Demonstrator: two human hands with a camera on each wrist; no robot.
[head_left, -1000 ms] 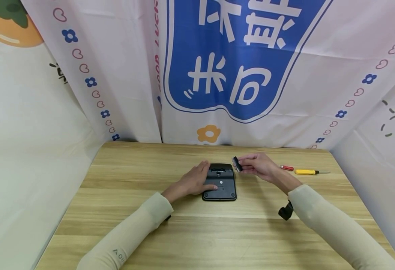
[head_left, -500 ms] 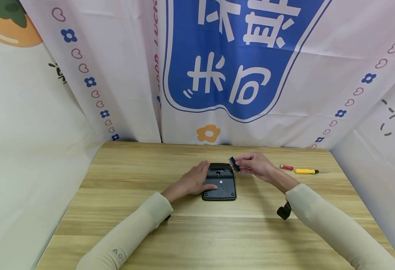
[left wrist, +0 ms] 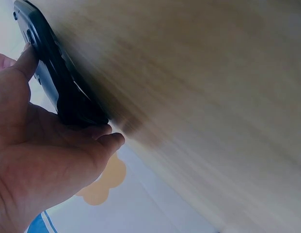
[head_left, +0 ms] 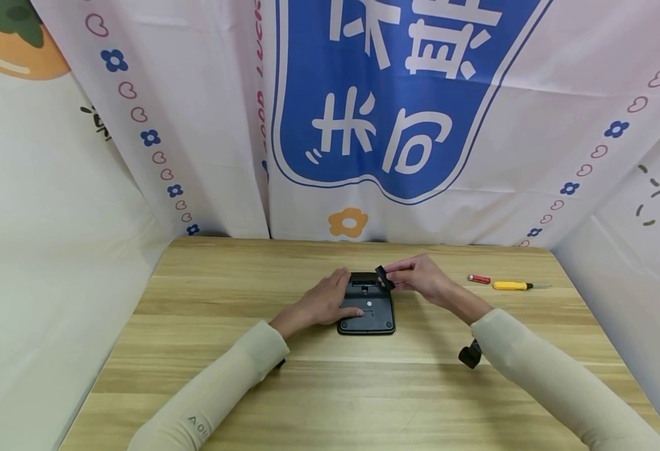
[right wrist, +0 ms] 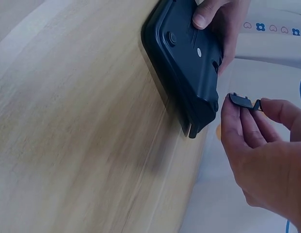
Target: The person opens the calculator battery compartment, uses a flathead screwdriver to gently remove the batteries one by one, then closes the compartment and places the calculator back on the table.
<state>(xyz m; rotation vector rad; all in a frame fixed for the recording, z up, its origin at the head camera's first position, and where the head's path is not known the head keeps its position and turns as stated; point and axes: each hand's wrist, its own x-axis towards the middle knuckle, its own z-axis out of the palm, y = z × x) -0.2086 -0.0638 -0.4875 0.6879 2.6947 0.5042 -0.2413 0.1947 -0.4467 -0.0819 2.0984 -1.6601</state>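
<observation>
A black calculator (head_left: 366, 319) lies back side up on the table, its battery slot (head_left: 363, 285) uncovered near the far edge. My left hand (head_left: 325, 300) holds it from the left, thumb across the back and fingers along the side and far edge, as the left wrist view (left wrist: 48, 145) confirms for the hand. Between thumb and fingers my right hand (head_left: 422, 277) pinches a small black battery cover (head_left: 385, 278), tilted above the calculator's far right corner. In the right wrist view the cover (right wrist: 242, 101) shows small tabs and a bent clip, apart from the calculator.
To the right of the hands lie a small red battery (head_left: 479, 279) and a yellow-handled screwdriver (head_left: 511, 285). The wooden table (head_left: 330, 401) meets a printed cloth backdrop (head_left: 448, 219) at its far edge. Cloth walls stand on both sides.
My right hand has moved left with the battery cover, from beside the calculator to over its far right corner, and the cover has turned slightly. The left hand and calculator stay put.
</observation>
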